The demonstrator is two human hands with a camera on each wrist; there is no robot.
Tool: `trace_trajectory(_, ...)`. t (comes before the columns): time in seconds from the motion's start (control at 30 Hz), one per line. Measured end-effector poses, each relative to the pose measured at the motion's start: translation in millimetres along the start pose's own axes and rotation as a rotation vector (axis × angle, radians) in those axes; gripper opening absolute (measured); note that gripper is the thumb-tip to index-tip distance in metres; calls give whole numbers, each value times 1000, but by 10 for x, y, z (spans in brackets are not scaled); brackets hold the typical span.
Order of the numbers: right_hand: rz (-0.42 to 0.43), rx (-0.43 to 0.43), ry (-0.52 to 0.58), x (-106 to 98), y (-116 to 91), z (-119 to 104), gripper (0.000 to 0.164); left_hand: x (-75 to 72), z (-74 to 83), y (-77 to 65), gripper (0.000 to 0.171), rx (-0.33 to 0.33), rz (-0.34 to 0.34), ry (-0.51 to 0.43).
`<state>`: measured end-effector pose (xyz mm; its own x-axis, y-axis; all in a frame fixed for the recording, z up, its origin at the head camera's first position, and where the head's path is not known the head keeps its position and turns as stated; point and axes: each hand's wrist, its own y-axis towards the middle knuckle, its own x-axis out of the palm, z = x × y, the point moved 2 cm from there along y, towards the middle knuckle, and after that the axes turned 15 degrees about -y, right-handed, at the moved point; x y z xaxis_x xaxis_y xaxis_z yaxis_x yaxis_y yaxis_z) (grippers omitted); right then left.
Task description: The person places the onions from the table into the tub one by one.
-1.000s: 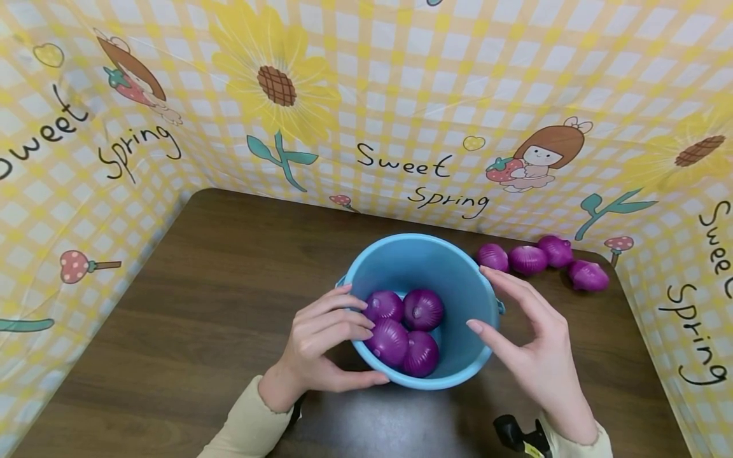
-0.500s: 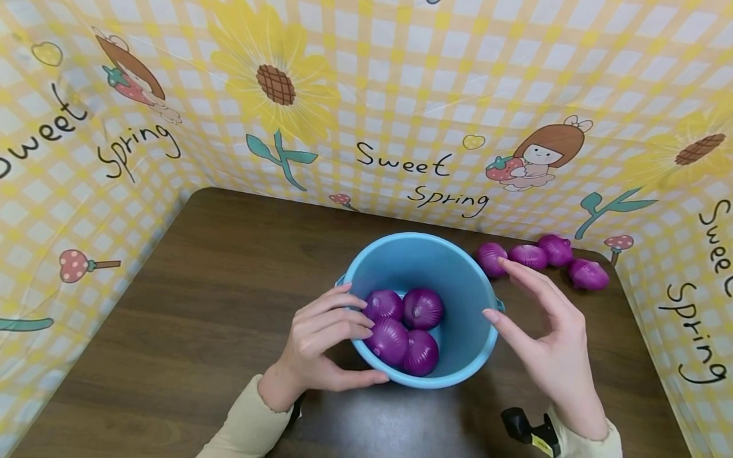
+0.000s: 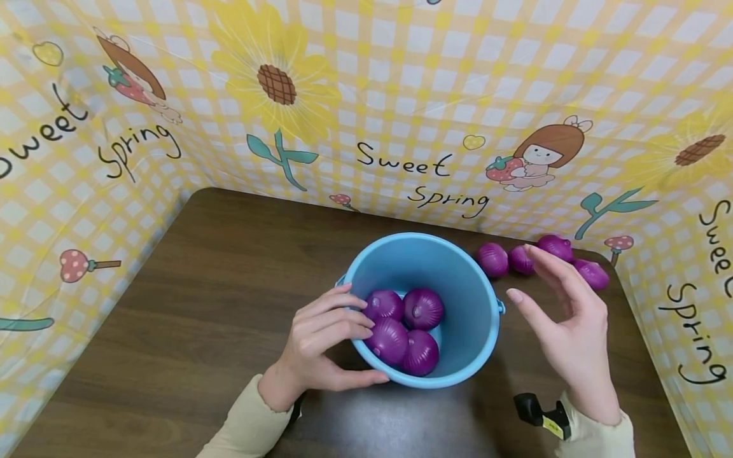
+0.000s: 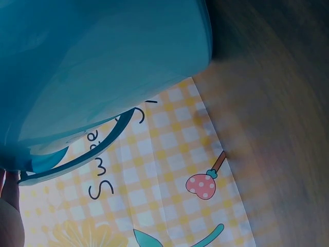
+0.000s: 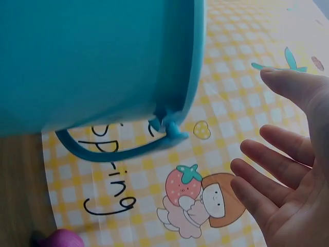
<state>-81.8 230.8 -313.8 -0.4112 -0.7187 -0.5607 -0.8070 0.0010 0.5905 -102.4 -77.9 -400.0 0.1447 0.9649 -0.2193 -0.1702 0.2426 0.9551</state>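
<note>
Loose onions (image 3: 492, 260) run 10 to 12 o'clock from nearer right hand (image 3: 584, 337), thumb and fingers spread; left hand (image 3: 317, 343) grips bucket (image 3: 465, 286) rim at 8.

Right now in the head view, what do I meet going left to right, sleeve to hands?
Left sleeve → left hand → blue bucket → leftmost loose onion → right hand.

Cream left sleeve (image 3: 249, 420) at the bottom, left of centre — matching right sleeve (image 3: 598, 436) lower right — and there's a black fitting (image 3: 529, 409) beside it, yellow label (image 3: 552, 427) showing!
</note>
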Motion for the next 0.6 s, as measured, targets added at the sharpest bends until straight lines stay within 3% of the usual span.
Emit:
trace_trajectory(0.43,61,52,0,-73,57,180,53,-3,3,1,46,-5,-3,-4)
trace_trajectory(0.6,69,78,25,-81,62,360,54,-2,3,1,46,-6,-3,-5)
